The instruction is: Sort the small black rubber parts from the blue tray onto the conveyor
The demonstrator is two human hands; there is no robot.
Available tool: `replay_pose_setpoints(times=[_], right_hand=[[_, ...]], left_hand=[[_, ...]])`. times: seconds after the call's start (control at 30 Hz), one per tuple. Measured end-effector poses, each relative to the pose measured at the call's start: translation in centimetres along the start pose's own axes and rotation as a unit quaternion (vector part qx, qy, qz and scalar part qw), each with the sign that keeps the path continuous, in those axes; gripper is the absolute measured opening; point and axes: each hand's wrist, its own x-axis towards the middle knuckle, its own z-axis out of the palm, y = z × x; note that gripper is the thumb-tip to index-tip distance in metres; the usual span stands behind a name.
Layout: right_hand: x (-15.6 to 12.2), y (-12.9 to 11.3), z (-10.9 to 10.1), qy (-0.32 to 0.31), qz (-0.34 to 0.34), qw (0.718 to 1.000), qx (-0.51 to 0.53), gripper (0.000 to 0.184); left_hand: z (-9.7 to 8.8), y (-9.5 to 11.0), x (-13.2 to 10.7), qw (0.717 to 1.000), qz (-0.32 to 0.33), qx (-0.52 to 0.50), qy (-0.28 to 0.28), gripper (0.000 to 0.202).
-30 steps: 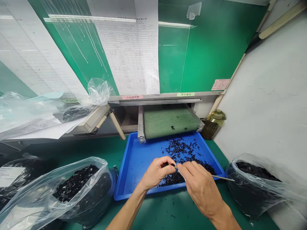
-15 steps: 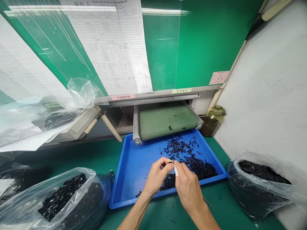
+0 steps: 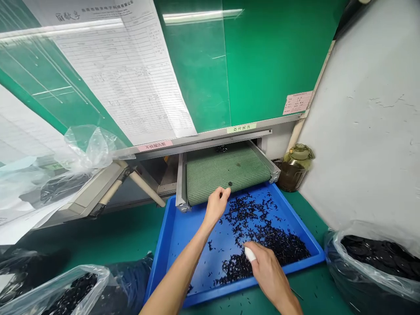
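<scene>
My left hand [image 3: 216,204] reaches forward to the front edge of the green conveyor belt [image 3: 226,173], fingers curled and pinched near a small black part [image 3: 230,183] on the belt. My right hand [image 3: 266,270] rests in the blue tray [image 3: 183,234] on a heap of small black parts [image 3: 262,238], fingers closed, a white cot on one fingertip. What either hand holds is hidden.
Clear bags of black parts sit at the lower left [image 3: 65,293] and lower right [image 3: 377,262]. A brownish glass jar [image 3: 294,166] stands beside the belt by the white wall. Papers hang on the green board [image 3: 124,83] above. Loose parts dot the green mat.
My left hand has left my right hand and stretched forward to the belt edge. My right hand stayed low over the heap. The view tilted and moved closer.
</scene>
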Motion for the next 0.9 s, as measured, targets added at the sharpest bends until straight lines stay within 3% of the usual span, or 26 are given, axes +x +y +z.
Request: replay_pose_setpoints(times=[0.07, 0.17, 0.23, 0.33, 0.47, 0.53, 0.6, 0.7, 0.9], right_hand=[[-0.2, 0.9, -0.3, 0.004, 0.002, 1.000, 0.003, 0.050], [-0.5, 2.2, -0.7, 0.011, 0.001, 1.000, -0.003, 0.053], [-0.8, 2.7, -1.0, 0.017, -0.002, 1.000, -0.005, 0.053], [-1.2, 2.7, -1.3, 0.024, -0.008, 1.000, -0.002, 0.054], [-1.9, 2.4, -2.2, 0.048, -0.015, 0.999, -0.004, 0.053], [-2.2, 2.3, -2.7, 0.059, -0.017, 0.998, -0.008, 0.052], [-2.6, 2.0, -3.2, 0.061, -0.025, 0.998, -0.012, 0.051], [-3.4, 1.2, -3.5, 0.053, -0.039, 0.998, -0.021, 0.047], [-5.1, -1.7, -3.9, 0.068, -0.089, 0.993, -0.047, 0.042]], left_hand=[[0.6, -0.3, 1.6, 0.981, 0.054, 0.184, 0.017, 0.018], [1.4, -0.7, 3.6, 0.910, 0.105, 0.402, 0.002, 0.025], [1.8, -0.7, 4.6, 0.898, 0.106, 0.427, -0.010, 0.024], [2.1, -0.1, 5.2, 0.912, 0.103, 0.396, -0.017, 0.021], [1.8, 0.7, 2.7, 0.942, 0.109, 0.318, -0.021, 0.025], [1.5, 0.6, 0.1, 0.977, 0.100, 0.183, -0.047, 0.027], [1.2, 0.1, -2.9, 0.994, 0.066, -0.029, -0.085, 0.030], [0.9, -0.6, -7.4, 0.960, 0.002, -0.257, -0.107, 0.038], [0.0, -0.1, -13.5, 0.926, -0.021, -0.353, -0.133, 0.036]])
